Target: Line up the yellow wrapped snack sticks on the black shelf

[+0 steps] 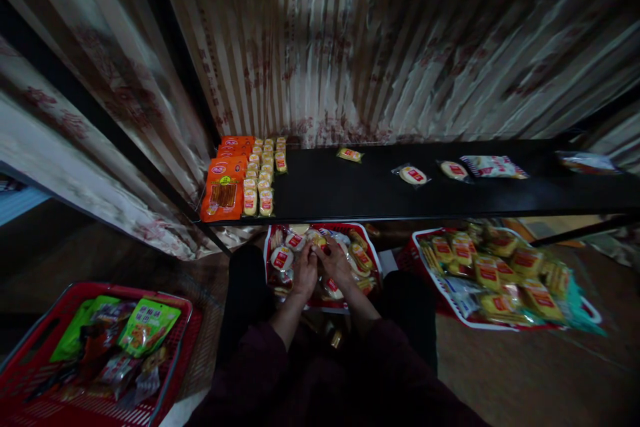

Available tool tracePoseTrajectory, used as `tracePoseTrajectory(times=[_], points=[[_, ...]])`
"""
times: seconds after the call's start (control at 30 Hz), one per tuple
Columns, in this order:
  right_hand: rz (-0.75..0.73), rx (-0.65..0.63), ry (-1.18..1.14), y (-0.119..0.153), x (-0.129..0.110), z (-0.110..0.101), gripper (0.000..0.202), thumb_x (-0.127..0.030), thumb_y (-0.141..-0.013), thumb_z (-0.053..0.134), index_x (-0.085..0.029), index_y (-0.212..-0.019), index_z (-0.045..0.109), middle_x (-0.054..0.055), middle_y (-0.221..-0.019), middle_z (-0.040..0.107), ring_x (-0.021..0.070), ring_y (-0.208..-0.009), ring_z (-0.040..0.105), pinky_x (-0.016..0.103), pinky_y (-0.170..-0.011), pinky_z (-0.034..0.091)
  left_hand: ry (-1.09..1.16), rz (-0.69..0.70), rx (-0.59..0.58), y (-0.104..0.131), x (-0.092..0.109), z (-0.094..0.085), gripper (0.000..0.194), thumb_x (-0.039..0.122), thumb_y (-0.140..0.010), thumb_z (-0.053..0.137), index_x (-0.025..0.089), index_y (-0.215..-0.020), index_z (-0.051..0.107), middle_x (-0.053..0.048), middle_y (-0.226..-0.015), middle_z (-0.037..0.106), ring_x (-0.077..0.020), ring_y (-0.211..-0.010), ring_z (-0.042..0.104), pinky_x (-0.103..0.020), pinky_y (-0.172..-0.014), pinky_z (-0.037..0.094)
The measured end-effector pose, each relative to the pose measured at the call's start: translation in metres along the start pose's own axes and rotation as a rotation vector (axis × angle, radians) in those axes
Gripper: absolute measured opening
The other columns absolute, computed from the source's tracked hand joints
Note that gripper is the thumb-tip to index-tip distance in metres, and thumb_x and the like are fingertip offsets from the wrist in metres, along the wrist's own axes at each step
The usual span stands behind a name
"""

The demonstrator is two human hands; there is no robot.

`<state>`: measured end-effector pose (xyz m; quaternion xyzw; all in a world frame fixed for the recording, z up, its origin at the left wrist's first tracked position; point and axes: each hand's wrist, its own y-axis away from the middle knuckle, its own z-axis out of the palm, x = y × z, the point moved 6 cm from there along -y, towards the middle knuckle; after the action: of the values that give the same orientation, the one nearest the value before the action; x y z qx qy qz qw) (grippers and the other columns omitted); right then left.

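My left hand (305, 271) and my right hand (337, 263) meet over a red basket (376, 255) between my knees. Their fingers are closed at the tips round a small yellowish wrapped snack (317, 238), mostly covered by the hands. Around them in the basket lie round wrapped cakes (282, 258) with red-and-white labels and longer yellow packs (361, 256). Just beyond, on a black shelf (310, 193), small yellow snack packs (266, 200) stand in rows beside orange pouches (223, 190).
Loose on the shelf are a yellow pack (349, 155), round wrapped cakes (413, 175) and a white-and-red bag (494, 167). To the right is a basket (453, 310) heaped with yellow packs; at left, a red basket (173, 347) holds green bags (149, 325). A striped curtain (320, 47) hangs behind.
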<state>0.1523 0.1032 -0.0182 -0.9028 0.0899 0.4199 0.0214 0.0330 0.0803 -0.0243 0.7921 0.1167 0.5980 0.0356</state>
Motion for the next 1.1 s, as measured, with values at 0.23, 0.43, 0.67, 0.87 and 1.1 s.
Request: tracePoseTrajectory(times=[0.23,0.43,0.67,0.87,1.1], points=[[0.066,-0.054,-0.059,-0.003,0.000,0.007,0.055,-0.048,-0.077,0.052,-0.013,-0.120,0.055,0.014,-0.112,0.064,0.0244,-0.099,0.062,0.038,-0.090,0.046,-0.008,0.026,-0.011,-0.003,-0.008,0.002,0.054,0.012,-0.076,0.047,0.017,-0.129,0.047,-0.008,-0.131,0.055,-0.0179,-0.124,0.048,-0.035,-0.107,0.034],[0.013,-0.055,-0.097,0.000,-0.001,0.008,0.055,-0.051,-0.080,0.048,-0.014,-0.120,0.054,0.013,-0.111,0.064,0.0249,-0.101,0.061,0.040,-0.091,0.045,-0.158,0.039,-0.037,-0.006,-0.005,0.006,0.052,0.019,-0.080,0.047,0.015,-0.132,0.044,-0.012,-0.131,0.054,-0.0213,-0.124,0.048,-0.036,-0.105,0.036],[-0.058,0.271,0.260,0.001,0.027,-0.043,0.043,-0.033,-0.087,0.037,-0.013,-0.119,0.056,0.014,-0.123,0.057,0.0254,-0.118,0.048,0.042,-0.104,0.032,-0.367,0.084,-0.094,-0.009,-0.007,0.015,0.062,0.013,-0.074,0.049,0.017,-0.135,0.040,-0.008,-0.142,0.043,-0.0203,-0.132,0.036,-0.034,-0.111,0.025],[0.056,0.070,0.471,0.005,0.089,-0.051,0.046,-0.028,-0.081,0.047,-0.013,-0.125,0.051,0.015,-0.131,0.051,0.0276,-0.120,0.047,0.041,-0.099,0.035,-0.436,0.138,-0.115,0.000,0.002,0.022,0.055,0.020,-0.077,0.050,0.021,-0.132,0.044,-0.006,-0.140,0.044,-0.0215,-0.132,0.035,-0.036,-0.112,0.024],[-0.069,0.124,0.253,0.004,0.076,-0.047,0.049,-0.037,-0.084,0.042,-0.012,-0.125,0.051,0.016,-0.122,0.055,0.0273,-0.113,0.052,0.041,-0.096,0.041,-0.434,0.264,-0.077,0.004,0.014,0.018,0.051,0.013,-0.073,0.051,0.021,-0.122,0.052,-0.008,-0.130,0.053,-0.0222,-0.126,0.042,-0.038,-0.109,0.028]])
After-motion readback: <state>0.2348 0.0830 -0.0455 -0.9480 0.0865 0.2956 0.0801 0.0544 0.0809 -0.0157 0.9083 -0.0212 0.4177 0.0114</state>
